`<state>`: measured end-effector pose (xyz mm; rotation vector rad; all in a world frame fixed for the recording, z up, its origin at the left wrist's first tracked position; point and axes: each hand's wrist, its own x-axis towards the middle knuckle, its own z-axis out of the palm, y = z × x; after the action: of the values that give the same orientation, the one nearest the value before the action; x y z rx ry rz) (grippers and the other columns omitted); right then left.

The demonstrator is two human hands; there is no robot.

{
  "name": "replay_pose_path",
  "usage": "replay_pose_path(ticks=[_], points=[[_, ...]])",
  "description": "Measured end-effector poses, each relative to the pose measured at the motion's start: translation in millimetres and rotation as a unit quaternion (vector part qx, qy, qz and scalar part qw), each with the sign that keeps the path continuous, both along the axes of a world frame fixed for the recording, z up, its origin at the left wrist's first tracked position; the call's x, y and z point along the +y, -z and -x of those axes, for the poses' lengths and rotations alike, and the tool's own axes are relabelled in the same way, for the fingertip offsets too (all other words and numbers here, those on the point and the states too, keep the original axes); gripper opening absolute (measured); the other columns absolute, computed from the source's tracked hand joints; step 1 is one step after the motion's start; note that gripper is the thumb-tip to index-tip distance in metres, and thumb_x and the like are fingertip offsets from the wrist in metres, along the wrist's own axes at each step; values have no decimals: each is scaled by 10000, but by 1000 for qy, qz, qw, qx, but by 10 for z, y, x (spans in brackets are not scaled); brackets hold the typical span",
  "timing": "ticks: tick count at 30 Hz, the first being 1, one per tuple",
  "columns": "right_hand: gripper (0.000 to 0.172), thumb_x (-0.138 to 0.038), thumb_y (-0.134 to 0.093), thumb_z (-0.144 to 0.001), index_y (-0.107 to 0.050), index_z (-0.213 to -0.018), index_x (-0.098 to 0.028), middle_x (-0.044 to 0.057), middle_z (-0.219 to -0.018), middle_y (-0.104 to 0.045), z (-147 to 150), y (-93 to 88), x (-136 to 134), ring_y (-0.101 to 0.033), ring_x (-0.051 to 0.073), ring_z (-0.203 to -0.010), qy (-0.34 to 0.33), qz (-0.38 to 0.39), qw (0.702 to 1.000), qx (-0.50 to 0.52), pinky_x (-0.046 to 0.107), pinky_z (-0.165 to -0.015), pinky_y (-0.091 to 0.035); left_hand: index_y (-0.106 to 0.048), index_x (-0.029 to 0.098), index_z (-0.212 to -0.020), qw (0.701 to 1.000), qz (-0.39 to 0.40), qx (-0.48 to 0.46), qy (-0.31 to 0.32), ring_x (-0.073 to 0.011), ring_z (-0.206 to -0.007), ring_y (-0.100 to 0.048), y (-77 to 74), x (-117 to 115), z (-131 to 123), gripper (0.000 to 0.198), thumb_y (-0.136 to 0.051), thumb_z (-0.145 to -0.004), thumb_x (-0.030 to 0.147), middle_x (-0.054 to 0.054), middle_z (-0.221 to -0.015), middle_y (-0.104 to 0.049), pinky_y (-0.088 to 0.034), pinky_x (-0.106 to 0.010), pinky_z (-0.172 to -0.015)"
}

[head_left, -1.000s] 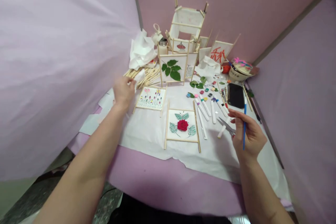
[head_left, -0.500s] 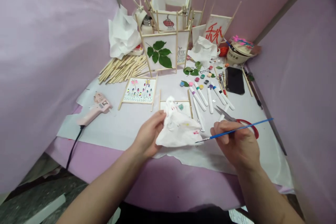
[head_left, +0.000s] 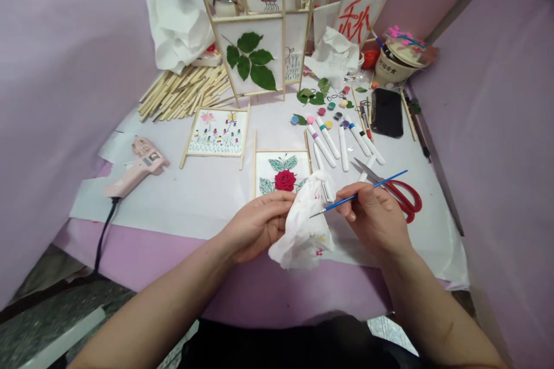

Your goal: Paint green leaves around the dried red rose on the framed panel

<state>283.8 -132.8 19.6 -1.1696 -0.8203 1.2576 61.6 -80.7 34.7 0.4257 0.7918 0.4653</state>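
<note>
Overall, white paper (head_left: 182, 202) covers the table, with your rose picture (head_left: 284, 180) at centre. Your left hand (head_left: 257, 228) closes narrowly around crumpled white tissue (head_left: 303, 236), bunched near the table's near edge, apparently to steady it. Your right hand (head_left: 374, 219) pinches a thin blue paintbrush (head_left: 350, 199) pen-style for fine control, tip beside the tissue. Red-handled scissors (head_left: 404, 199) lie right.

The left-hand grip (head_left: 257, 228) pinched a crumpled white tissue (head_left: 303, 236) flecked with paint, while the right-hand grip (head_left: 374, 219) held a thin blue paintbrush (head_left: 359, 198), its tip just beside the tissue. Red-handled scissors (head_left: 402, 196) lay just right of that hand. A framed rose painting (head_left: 281, 170) sat behind the tissue on the paper-covered counter (head_left: 130, 248), with white paint markers (head_left: 321, 145) beyond.
</note>
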Motion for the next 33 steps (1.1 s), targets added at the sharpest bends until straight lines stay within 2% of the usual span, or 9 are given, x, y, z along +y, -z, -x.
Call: replay_pose_path(ticks=[4,9,14,19,22,26,29,33], points=[[413,-642,-769,-832,-829,-817,-234,12,-561,-666,-2,4,-12,-521,101,-499,-9,-11,1000,-14,233,-486,-431,-777,156,-932,999,2,0,34,-120,-669,-691,9,-22,15,349,-949,-705,357,-29,-788,-748,-541,-208,-619],[339,-565,-737,-900,-841,-883,-243,27,-638,-722,-11,22,-71,-596,116,-558,-47,-30,998,-39,239,-522,-468,-715,153,-920,998,-12,1,68,-93,-636,-663,54,-46,-4,456,-1010,-601,292,-2,-771,-722,-530,-202,-619],[291,-495,-706,-947,-849,-918,-244,33,-667,-738,-15,28,-129,-627,126,-591,-49,-83,991,-97,252,-538,-482,-658,180,-993,992,-88,36,77,-69,-546,-551,31,-83,-19,508,-979,-654,383,28,-731,-668,-373,-184,-491],[240,-460,-750,-915,-850,-863,-249,20,-604,-698,23,23,-144,-631,147,-580,-1,-86,989,-117,272,-507,-486,-649,188,-999,989,-121,51,69,-95,-586,-573,5,-98,-11,498,-960,-674,403,21,-740,-661,-380,-200,-509],[299,-532,-780,-868,-832,-788,-248,24,-599,-691,21,24,-106,-618,149,-549,65,-62,990,-110,280,-471,-460,-679,178,-986,991,-110,50,49,-102,-598,-606,11,-83,-7,466,-964,-671,368,-4,-771,-698,-411,-203,-534],[455,-687,-804,-763,-770,-690,-239,3,-551,-628,-24,15,-15,-552,126,-489,141,-49,986,-74,280,-453,-417,-748,148,-1004,998,-61,18,-9,-151,-720,-700,18,-26,-24,427,-960,-683,333,-69,-868,-774,-530,-240,-663],[502,-728,-782,-758,-748,-698,-231,-11,-540,-600,-51,10,21,-516,108,-474,141,-44,987,-58,284,-484,-437,-774,142,-1025,999,-21,1,-27,-180,-784,-731,28,6,-48,330,-908,-753,273,-100,-945,-801,-563,-272,-745],[515,-729,-758,-785,-751,-723,-218,-6,-528,-599,-43,14,6,-525,114,-492,102,-35,993,-42,267,-472,-424,-783,160,-1002,998,21,-47,-41,-238,-907,-756,59,-8,-67,243,-847,-776,224,-97,-987,-811,-572,-328,-860]])
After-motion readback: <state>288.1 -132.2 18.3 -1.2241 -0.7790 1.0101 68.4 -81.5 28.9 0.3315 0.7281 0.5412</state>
